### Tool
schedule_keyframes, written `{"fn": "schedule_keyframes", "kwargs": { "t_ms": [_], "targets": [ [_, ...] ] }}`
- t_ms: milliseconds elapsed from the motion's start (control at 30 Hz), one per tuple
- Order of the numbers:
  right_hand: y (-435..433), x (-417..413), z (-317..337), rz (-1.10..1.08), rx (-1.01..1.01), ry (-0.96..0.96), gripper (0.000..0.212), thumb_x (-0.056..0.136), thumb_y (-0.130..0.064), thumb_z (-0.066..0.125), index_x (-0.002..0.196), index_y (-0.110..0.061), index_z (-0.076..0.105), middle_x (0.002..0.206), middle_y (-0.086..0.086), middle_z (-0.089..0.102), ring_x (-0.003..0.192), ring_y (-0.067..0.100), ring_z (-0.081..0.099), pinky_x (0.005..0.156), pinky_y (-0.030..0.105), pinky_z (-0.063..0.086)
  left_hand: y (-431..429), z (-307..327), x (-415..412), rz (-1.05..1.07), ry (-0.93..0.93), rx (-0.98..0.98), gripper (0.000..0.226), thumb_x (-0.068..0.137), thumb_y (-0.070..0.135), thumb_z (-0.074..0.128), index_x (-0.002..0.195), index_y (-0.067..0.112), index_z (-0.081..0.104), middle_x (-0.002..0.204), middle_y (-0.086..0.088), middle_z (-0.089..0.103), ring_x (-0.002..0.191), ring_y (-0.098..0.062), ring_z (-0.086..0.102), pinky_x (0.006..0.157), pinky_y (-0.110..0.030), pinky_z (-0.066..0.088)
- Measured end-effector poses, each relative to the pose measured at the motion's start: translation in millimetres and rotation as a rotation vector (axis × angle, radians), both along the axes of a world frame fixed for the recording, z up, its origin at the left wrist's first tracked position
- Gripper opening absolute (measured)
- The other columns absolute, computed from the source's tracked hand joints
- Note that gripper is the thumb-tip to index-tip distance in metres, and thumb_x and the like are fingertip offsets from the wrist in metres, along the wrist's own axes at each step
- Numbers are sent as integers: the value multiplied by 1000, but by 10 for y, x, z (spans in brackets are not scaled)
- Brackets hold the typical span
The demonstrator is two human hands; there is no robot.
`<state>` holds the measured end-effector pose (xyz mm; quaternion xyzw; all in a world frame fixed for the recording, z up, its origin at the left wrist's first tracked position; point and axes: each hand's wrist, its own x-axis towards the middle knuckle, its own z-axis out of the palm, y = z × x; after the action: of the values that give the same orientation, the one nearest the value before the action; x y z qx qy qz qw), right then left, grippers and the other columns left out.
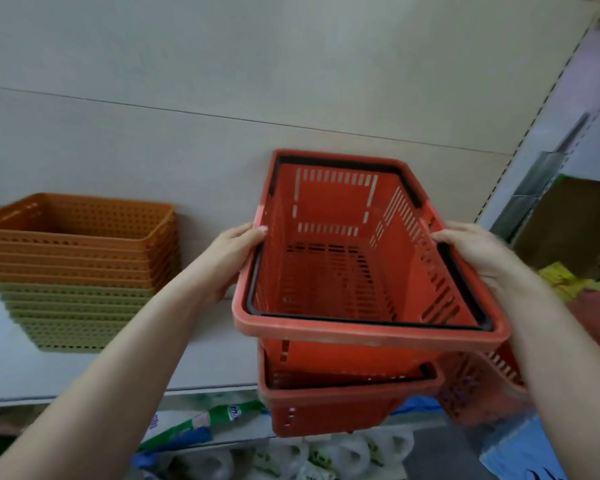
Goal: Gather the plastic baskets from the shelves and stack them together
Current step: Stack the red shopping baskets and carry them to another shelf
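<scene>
Lowering the upper red basket (pixel 354 258) squarely, rims parallel, should let it nest into the lower red basket (pixel 343 407) just beneath the fingers without jamming on the black handles. The left hand (pixel 234 252) and right hand (pixel 471 251) each curl around a long side rim, clamping the basket between them. Well out past the left fingers, a stack of orange and green baskets (pixel 80 271) rests on the shelf (pixel 201 358).

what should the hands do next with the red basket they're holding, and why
Probably lower it straight down. The left hand and right hand hold the upper red basket by its long rims, and it sits only partly inside the lower red basket, slightly askew. Squaring the two rims first should let it nest fully.
</scene>
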<state>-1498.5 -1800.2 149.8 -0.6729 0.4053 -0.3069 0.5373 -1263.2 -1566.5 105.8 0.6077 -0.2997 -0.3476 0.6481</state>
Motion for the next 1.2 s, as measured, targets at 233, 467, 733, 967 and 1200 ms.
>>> {"fn": "schedule_keyframes", "kwargs": {
  "t_ms": [233,467,733,967,1200],
  "targets": [
    [-384,160,-918,96,-223,362,32,93,-1,52,124,-3,62,114,16,69,93,24,65,86,31,48,-89,-686,-243,228,-205,347,21,99,25,49,85,19,64,89,-2,69,83,-17,65,85,-33,49],
    [-512,230,-1584,170,-331,636,36,98,-9,44,132,0,48,128,30,60,117,43,58,92,37,45,-270,-1043,-337,235,-392,542,46,99,21,43,145,29,44,139,-1,56,128,-22,51,101,-29,39],
    [-593,327,-1539,225,-308,808,60,99,-13,45,152,0,18,147,25,45,129,40,50,99,33,42,-361,-1052,-330,310,-593,700,50,98,21,48,147,20,42,144,-9,54,132,-29,49,103,-31,38],
    [-576,-32,-1331,202,-437,626,66,94,-18,54,154,-16,28,144,16,53,129,35,54,105,35,42,-387,-911,-363,233,-971,785,51,92,18,52,142,18,45,133,-17,60,118,-39,57,94,-42,48],
    [-1305,-891,-1117,-14,-782,444,57,89,-6,56,144,-13,45,134,20,60,123,35,58,101,39,44,-1171,-560,-859,198,-1166,568,60,92,22,57,149,18,38,152,-11,43,134,-32,46,103,-37,38]
  ]
}}
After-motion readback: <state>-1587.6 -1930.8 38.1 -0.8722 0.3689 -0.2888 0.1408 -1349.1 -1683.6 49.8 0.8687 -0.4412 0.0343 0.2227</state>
